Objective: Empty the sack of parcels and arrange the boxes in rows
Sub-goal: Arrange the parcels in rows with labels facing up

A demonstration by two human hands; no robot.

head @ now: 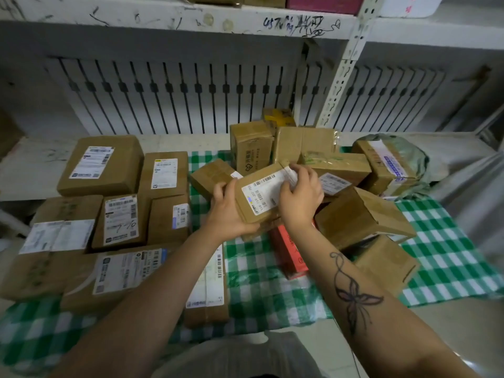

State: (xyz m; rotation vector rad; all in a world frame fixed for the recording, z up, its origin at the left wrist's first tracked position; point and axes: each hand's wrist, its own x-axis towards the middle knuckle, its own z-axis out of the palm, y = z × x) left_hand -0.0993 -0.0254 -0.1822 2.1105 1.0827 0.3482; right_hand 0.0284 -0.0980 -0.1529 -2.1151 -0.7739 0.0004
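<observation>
Both hands hold one small brown box with a white label (261, 196), lifted above a green checked cloth (256, 271). My left hand (227, 211) grips its near left edge. My right hand (301, 196) covers its right end. On the left, several labelled brown boxes (120, 219) lie flat in rows. To the right is a loose heap of tumbled brown boxes (360, 216), with a red box (289, 249) beneath them. The grey-green sack (409, 156) lies crumpled at the far right behind a box.
The cloth covers the floor in front of a white metal rack whose shelf (174, 20) runs overhead. A perforated upright post (343, 75) rises behind the heap. A white slatted panel (174, 99) backs the space. My knee (240, 356) shows at the bottom.
</observation>
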